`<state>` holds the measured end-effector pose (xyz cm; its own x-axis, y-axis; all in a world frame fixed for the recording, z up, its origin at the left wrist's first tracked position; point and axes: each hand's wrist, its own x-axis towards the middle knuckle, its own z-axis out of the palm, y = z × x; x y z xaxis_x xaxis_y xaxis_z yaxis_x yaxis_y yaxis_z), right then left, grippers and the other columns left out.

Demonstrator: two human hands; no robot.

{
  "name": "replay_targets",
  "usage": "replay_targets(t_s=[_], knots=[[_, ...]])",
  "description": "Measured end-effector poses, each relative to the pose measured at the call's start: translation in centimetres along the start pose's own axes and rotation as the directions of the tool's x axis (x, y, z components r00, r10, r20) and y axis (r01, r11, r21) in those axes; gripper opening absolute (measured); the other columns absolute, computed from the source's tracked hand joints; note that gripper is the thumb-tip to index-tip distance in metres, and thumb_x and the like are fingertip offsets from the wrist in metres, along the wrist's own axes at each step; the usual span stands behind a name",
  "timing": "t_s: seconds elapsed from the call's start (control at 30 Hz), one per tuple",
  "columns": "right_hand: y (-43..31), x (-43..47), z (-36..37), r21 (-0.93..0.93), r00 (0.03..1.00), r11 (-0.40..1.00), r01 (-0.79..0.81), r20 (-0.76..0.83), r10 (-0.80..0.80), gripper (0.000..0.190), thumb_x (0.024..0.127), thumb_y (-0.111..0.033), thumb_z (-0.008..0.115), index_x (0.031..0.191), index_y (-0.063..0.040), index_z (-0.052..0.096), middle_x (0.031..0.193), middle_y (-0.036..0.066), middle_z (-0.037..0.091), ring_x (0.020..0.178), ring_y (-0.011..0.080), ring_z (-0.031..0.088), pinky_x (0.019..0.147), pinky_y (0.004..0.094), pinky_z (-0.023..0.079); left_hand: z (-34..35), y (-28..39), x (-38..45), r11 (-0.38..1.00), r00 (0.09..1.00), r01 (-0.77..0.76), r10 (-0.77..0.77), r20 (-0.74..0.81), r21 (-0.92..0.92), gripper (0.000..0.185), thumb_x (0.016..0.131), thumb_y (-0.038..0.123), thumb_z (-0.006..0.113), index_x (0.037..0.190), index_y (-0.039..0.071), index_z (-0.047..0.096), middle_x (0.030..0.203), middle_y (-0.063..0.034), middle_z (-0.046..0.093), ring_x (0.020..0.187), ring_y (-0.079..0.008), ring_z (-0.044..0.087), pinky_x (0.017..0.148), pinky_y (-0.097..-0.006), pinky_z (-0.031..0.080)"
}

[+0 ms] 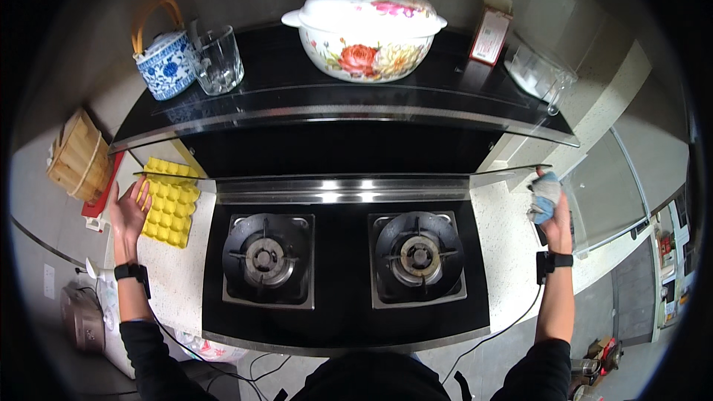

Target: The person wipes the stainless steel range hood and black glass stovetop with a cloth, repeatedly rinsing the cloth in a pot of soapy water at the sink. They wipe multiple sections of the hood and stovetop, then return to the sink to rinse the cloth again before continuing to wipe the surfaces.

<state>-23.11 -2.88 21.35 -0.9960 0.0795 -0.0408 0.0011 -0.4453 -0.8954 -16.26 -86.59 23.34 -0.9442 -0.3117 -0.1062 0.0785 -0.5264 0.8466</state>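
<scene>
My left hand (129, 211) is raised palm up at the left end of a dark, thin-edged panel (345, 176) under the range hood, its spread fingertips at the panel's corner. Whether they bear its weight I cannot tell. At the opposite end, my right hand (557, 223) holds a crumpled blue and grey cloth (545, 195), with a fingertip by the panel's right corner. Between my arms lies a black gas cooktop (342, 267) with a left burner (265, 256) and a right burner (420, 255). The range hood (345, 103) spans above the panel.
Yellow egg trays (170, 206) lie beside my left hand. On the hood stand a blue-and-white teapot (167, 67), a glass mug (220, 61), a floral lidded casserole (367, 39), a small box (491, 33) and a glass pitcher (537, 72). A wooden bucket (83, 159) stands left.
</scene>
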Motion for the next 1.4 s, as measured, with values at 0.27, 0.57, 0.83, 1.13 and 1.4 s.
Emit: replay_targets(t_s=[0.27,0.57,0.83,1.13,1.4], knots=[[7.3,10.3,2.6,-0.823,0.878,0.503,0.263,-0.012,-0.478,0.086,0.078,-0.006,0.056,0.145,-0.017,0.003,0.133,0.02,0.04,0.114,0.0266,0.046,0.094,0.0283,0.036,2.3,-2.5,10.4,0.994,0.989,-0.108,0.106,-0.101,-0.016,0.064,0.09,0.056,0.031,0.134,0.009,0.03,0.13,0.0007,0.043,0.109,-0.0212,0.045,0.085,-0.0328,0.037],[8.4,13.8,2.4,-0.756,0.934,0.621,0.208,-0.035,-0.356,0.088,0.08,-0.004,0.053,0.144,-0.015,-0.006,0.113,0.023,0.054,0.092,0.0255,0.057,0.081,0.0301,0.045,0.9,-4.0,15.3,0.993,0.993,-0.12,0.12,-0.002,0.017,0.056,0.091,0.053,0.028,0.127,0.011,0.035,0.125,-0.0015,0.042,0.111,-0.0213,0.038,0.091,-0.0385,0.032],[6.4,0.2,1.0,-0.167,0.952,0.942,-0.291,-0.147,0.268,0.032,0.095,-0.029,0.039,0.106,-0.005,0.057,0.093,0.006,0.065,0.081,0.0167,0.063,0.071,0.0296,0.051,9.5,-10.8,-1.8,0.937,0.957,0.275,-0.287,-0.027,-0.214,0.026,0.088,0.028,0.046,0.104,0.01,0.055,0.106,-0.0061,0.062,0.091,-0.0184,0.059,0.073,-0.0312,0.045],[5.4,-13.9,-4.1,0.227,0.875,0.846,-0.483,0.164,0.456,0.051,0.095,-0.044,0.032,0.121,-0.003,0.046,0.108,0.019,0.06,0.087,0.0279,0.064,0.066,0.0379,0.055,29.5,-28.7,-25.8,0.36,0.395,0.918,-0.873,0.287,-0.168,0.024,0.086,0.018,0.051,0.106,0.007,0.056,0.096,-0.0069,0.061,0.087,-0.019,0.058,0.076,-0.0347,0.045],[2.5,-33.9,-20.8,0.325,0.917,0.889,-0.324,-0.123,0.379,0.034,0.09,-0.011,0.053,0.121,0.0,0.044,0.109,0.009,0.059,0.096,0.0147,0.058,0.078,0.0255,0.049,45.8,-47.8,-42.0,0.372,0.171,0.909,-0.744,0.646,0.189,0.03,0.091,0.016,0.048,0.12,0.008,0.045,0.106,-0.0059,0.055,0.089,-0.0156,0.055,0.074,-0.0297,0.045]])
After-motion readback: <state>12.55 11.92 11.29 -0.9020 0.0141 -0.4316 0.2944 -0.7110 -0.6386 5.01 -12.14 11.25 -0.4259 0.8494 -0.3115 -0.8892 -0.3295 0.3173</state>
